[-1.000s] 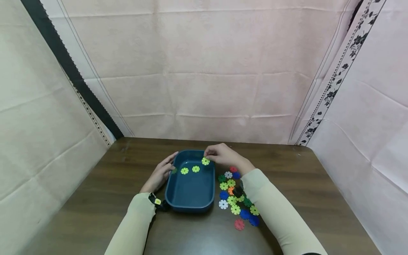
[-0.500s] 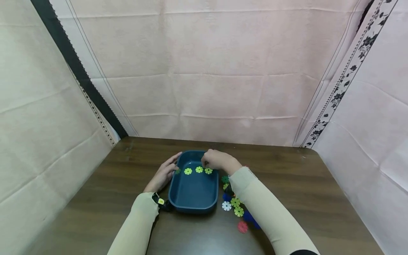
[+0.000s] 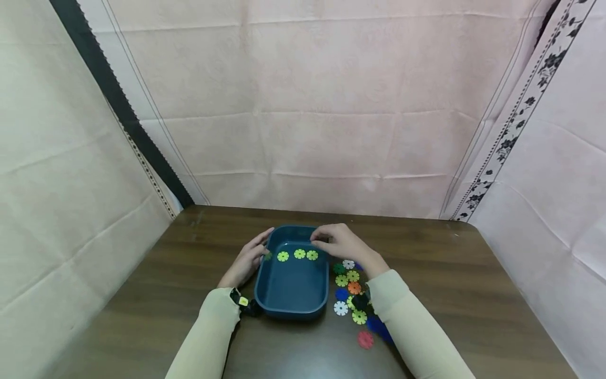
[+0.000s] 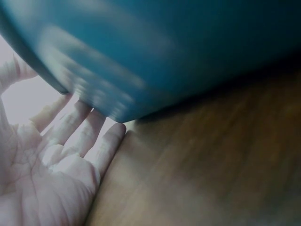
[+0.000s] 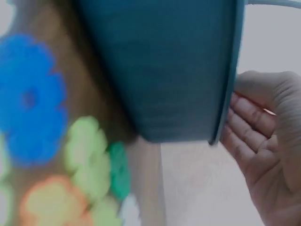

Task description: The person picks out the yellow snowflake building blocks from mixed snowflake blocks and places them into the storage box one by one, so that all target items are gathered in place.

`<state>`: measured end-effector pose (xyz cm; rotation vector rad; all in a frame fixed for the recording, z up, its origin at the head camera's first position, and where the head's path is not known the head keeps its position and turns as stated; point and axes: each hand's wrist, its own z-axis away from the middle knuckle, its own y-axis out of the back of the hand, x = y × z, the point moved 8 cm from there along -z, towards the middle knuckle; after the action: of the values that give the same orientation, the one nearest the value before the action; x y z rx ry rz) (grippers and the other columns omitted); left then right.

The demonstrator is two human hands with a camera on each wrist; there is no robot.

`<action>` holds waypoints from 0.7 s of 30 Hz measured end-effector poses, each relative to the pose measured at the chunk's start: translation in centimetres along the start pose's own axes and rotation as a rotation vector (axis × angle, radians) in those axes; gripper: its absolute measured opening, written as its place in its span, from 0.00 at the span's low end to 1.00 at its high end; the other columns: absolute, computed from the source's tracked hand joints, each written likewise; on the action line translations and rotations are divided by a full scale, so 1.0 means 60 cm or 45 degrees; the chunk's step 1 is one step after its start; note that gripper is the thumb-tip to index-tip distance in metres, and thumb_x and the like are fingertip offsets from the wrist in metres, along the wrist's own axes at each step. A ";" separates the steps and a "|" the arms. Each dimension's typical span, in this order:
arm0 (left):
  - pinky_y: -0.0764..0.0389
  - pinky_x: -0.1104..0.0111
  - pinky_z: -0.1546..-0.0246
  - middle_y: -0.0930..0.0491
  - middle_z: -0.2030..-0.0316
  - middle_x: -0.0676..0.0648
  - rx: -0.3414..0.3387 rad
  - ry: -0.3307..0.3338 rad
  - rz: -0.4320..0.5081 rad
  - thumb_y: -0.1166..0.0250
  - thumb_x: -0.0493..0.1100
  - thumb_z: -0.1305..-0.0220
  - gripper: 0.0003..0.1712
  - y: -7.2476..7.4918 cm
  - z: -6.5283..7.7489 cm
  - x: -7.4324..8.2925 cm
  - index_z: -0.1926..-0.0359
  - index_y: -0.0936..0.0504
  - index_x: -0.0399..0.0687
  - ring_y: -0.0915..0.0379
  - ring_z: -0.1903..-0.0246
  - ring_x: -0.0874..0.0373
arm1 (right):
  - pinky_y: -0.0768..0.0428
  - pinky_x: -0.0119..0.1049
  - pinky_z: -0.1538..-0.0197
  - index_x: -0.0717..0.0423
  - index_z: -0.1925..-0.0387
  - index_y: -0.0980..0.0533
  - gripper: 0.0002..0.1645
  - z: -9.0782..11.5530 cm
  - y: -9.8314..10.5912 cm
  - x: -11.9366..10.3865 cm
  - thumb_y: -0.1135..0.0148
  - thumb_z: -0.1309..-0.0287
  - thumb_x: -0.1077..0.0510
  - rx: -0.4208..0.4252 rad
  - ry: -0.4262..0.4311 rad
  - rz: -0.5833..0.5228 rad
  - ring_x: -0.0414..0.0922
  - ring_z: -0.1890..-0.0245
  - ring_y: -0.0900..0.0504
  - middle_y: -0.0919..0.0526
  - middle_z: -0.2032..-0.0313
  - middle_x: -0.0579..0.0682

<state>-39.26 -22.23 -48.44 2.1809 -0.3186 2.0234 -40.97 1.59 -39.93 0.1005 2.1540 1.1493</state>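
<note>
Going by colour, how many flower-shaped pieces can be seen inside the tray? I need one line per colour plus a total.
Yellow-green pieces: 3
Darker-looking green piece, possibly just shaded: 1
Total in view: 4

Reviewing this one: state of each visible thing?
Tray: upright on the table.
Three yellow-green pieces: in a row inside.
Dark green piece: inside, beside left wall.
Loose pieces: clustered on the table.
Left hand: fingers against outer wall.
Right hand: near rim, no piece visible.
</note>
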 end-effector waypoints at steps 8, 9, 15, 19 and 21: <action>0.25 0.61 0.42 0.37 0.27 0.49 -0.004 -0.015 0.031 0.48 0.34 0.29 0.34 0.007 -0.004 0.010 0.25 0.36 0.60 0.36 0.32 0.45 | 0.18 0.40 0.53 0.51 0.54 0.16 0.12 0.078 0.044 0.049 0.36 0.32 0.50 0.248 -0.099 -0.267 0.42 0.57 0.16 0.14 0.58 0.43; 0.25 0.61 0.42 0.38 0.27 0.49 -0.009 -0.014 0.031 0.48 0.34 0.29 0.34 0.007 -0.004 0.010 0.25 0.36 0.60 0.37 0.32 0.45 | 0.18 0.38 0.55 0.53 0.54 0.16 0.13 0.090 0.048 0.060 0.36 0.32 0.51 0.265 -0.133 -0.302 0.44 0.59 0.16 0.13 0.59 0.46; 0.27 0.59 0.40 0.40 0.26 0.47 -0.040 -0.004 0.023 0.48 0.34 0.28 0.35 0.001 -0.005 0.006 0.24 0.38 0.58 0.38 0.31 0.43 | 0.18 0.43 0.56 0.61 0.52 0.18 0.14 0.177 0.082 0.136 0.37 0.32 0.55 0.395 -0.345 -0.506 0.58 0.59 0.18 0.14 0.59 0.59; 0.24 0.62 0.43 0.39 0.26 0.47 -0.038 -0.016 0.042 0.48 0.34 0.29 0.35 -0.004 -0.004 0.004 0.24 0.38 0.57 0.37 0.32 0.43 | 0.18 0.45 0.51 0.65 0.51 0.19 0.17 0.232 0.101 0.170 0.38 0.31 0.55 0.441 -0.434 -0.578 0.58 0.56 0.17 0.14 0.57 0.62; 0.23 0.62 0.44 0.39 0.27 0.47 -0.038 -0.019 0.043 0.48 0.33 0.29 0.35 -0.005 -0.002 0.003 0.24 0.38 0.57 0.37 0.32 0.42 | 0.18 0.44 0.51 0.68 0.51 0.19 0.17 0.254 0.106 0.178 0.39 0.30 0.56 0.426 -0.457 -0.590 0.60 0.56 0.17 0.15 0.58 0.64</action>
<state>-39.30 -21.89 -48.23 2.1884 -0.3873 2.0071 -41.48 20.11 -46.51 -0.0427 1.8901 0.4629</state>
